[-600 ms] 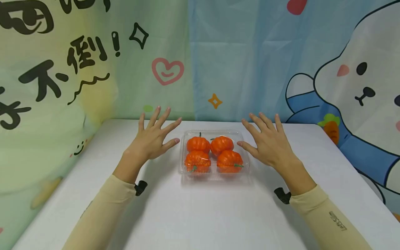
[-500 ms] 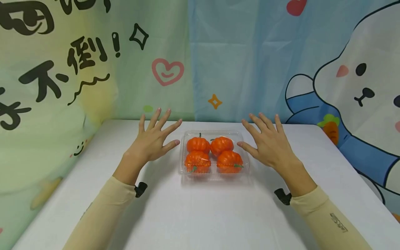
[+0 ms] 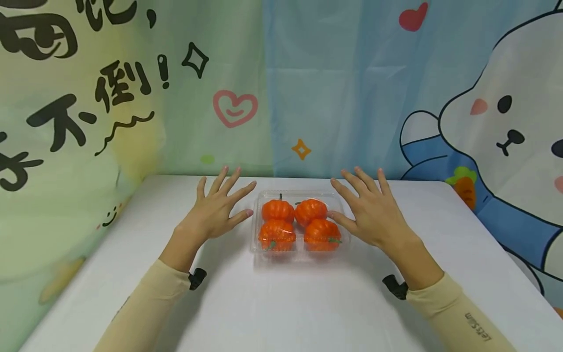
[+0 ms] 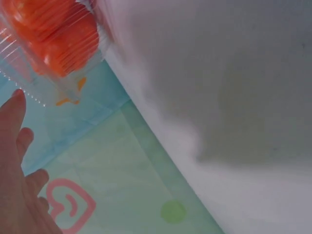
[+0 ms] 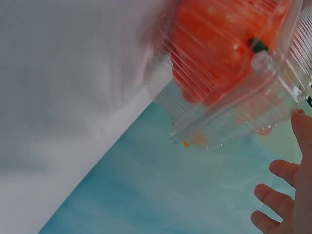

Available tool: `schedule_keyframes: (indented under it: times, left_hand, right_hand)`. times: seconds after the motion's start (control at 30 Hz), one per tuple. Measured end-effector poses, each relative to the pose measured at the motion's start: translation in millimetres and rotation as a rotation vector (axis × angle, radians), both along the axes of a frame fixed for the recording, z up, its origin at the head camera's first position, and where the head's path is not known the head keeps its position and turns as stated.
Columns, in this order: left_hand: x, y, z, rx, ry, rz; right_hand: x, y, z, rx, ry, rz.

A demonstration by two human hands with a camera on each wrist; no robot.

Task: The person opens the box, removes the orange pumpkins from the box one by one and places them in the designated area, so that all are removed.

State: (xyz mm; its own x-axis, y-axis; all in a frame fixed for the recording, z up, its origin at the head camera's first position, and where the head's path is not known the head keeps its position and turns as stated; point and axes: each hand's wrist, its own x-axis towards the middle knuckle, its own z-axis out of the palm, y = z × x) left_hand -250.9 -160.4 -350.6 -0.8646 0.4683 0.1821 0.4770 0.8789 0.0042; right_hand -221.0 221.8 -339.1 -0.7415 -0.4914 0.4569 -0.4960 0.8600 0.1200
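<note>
A clear plastic clamshell box [image 3: 299, 243] sits on the white table, holding several small orange pumpkins [image 3: 311, 211] with green stems. To its left my left hand [image 3: 211, 216] hovers with spread fingers, the thumb tip close to the box's side. My right hand [image 3: 373, 215] is also spread; its thumb overlaps the box's right edge in the head view. Neither hand grips anything. In the left wrist view the box [image 4: 29, 73] shows at the upper left, above the fingers. The right wrist view has a pumpkin [image 5: 219, 53] behind ribbed plastic, the thumb tip near the lid's edge.
The white table [image 3: 290, 308] reaches back to a printed curtain [image 3: 316, 98] with a cartoon bear, hearts and black lettering. A small black piece [image 3: 197, 278] juts from the left wrist and another black piece [image 3: 395, 287] from the right.
The head view has tilted up slightly, so the whole scene sits lower. My right hand has shifted a little left, closer to the box. My left hand is nearly still.
</note>
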Motion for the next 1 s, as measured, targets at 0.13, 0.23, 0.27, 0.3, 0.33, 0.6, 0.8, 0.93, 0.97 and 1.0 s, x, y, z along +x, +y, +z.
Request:
schedule_keyframes:
  times: [0.13,0.23,0.27,0.3,0.33,0.6,0.8,0.93,0.97,1.0]
  left_hand:
    - [1.9,-0.7,-3.8,0.029,0.009,-0.015]
    - [2.7,-0.5,-4.9,0.054,0.023,-0.037]
    - [3.0,-0.3,-5.1,0.063,0.022,-0.042]
    - [3.6,-0.1,-5.4,0.075,0.015,-0.047]
    - [4.2,0.0,-5.8,0.082,0.007,-0.048]
    - [11.8,-2.3,-11.0,0.080,-0.041,-0.023]
    - [18.3,-5.0,-14.3,0.116,-0.093,-0.038]
    - [22.5,-5.5,-13.9,0.106,-0.097,-0.039]
    - [23.1,-5.4,-13.8,0.105,-0.097,-0.038]
    - [23.6,-5.4,-13.7,0.107,-0.097,-0.038]
  right_hand:
    - [0.0,-3.8,-5.3,-0.011,0.026,0.042]
    - [0.0,-4.5,-7.8,-0.021,0.042,0.059]
    - [0.3,-4.5,-8.5,-0.023,0.043,0.063]
    - [0.5,-4.7,-9.1,-0.023,0.043,0.067]
    - [0.7,-5.2,-9.6,-0.023,0.040,0.071]
    - [3.2,-15.1,-12.9,-0.029,0.019,0.119]
    - [4.6,-25.0,-14.7,-0.037,0.028,0.165]
    - [5.0,-30.1,-14.6,-0.045,0.043,0.196]
    - [4.9,-31.2,-14.2,-0.052,0.048,0.205]
    - [4.8,-32.4,-13.9,-0.060,0.054,0.213]
